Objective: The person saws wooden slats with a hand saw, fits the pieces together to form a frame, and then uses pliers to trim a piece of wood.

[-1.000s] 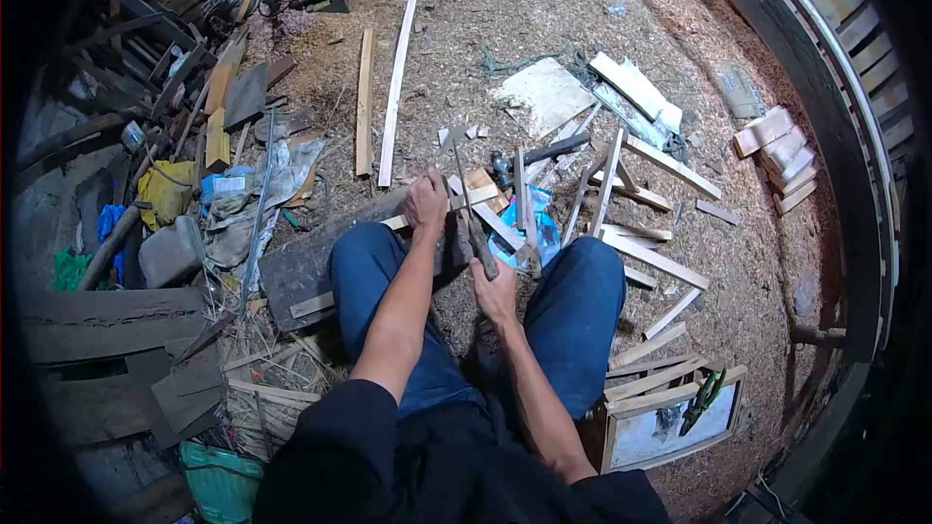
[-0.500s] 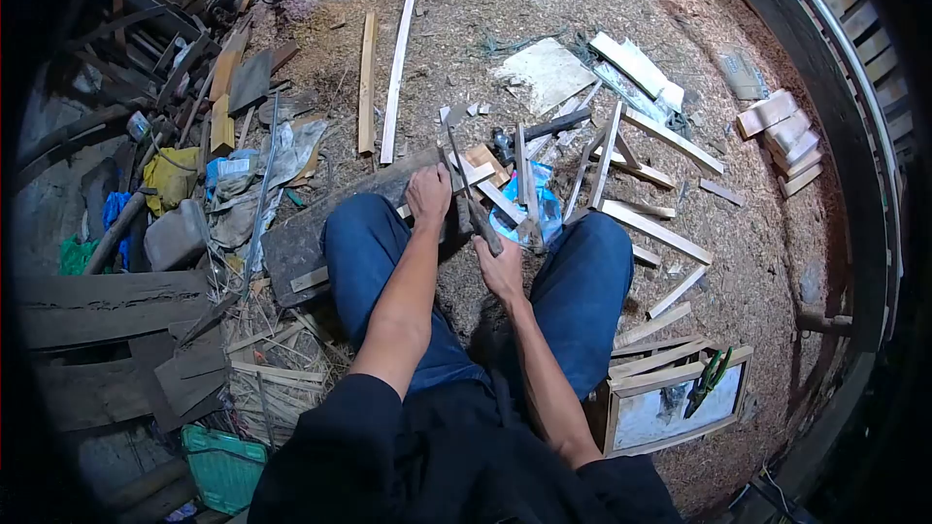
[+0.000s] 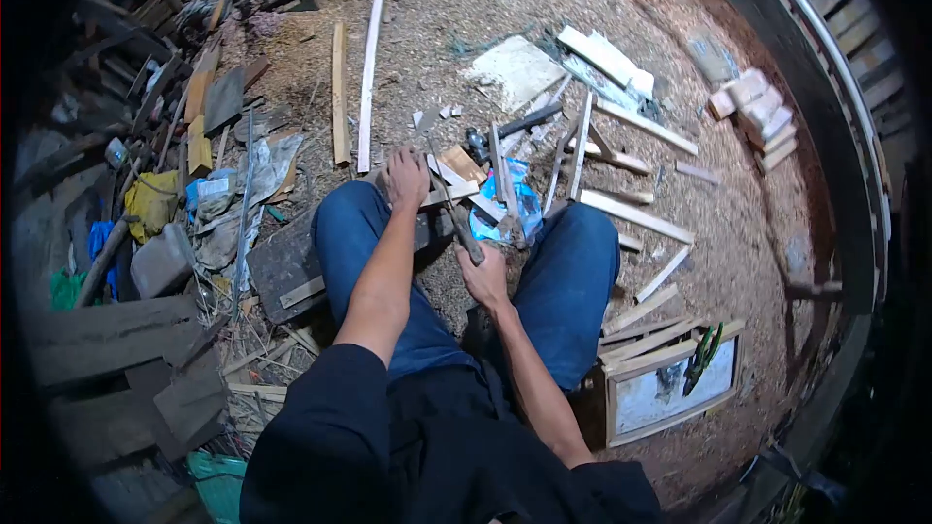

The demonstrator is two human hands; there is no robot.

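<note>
My left hand (image 3: 405, 178) is closed over a pale wooden strip (image 3: 452, 195) at the dark plank, pressing it near my left knee. My right hand (image 3: 484, 276) grips the handle of a handsaw (image 3: 464, 233), whose narrow blade points away from me and crosses the strip just right of my left hand. Under my left leg runs the dark plank (image 3: 282, 257). Right beside the saw lie a small light board (image 3: 462, 163) and a hammer (image 3: 477, 144). A blue plastic bag (image 3: 525, 202) sits between my knees, partly covered by wood pieces.
A jointed wooden frame (image 3: 582, 141) stands beyond my right knee. Green-handled pliers (image 3: 701, 359) rest on a wood-edged box (image 3: 670, 398) at the right. Long strips (image 3: 372, 58) lie ahead on shavings. Scrap wood and a yellow bag (image 3: 152, 204) crowd the left; wood blocks (image 3: 752, 102) sit far right.
The whole scene has shifted left as the head turned slightly. My right hand has drawn the saw a little back toward me, and my left hand has moved slightly forward on the strip.
</note>
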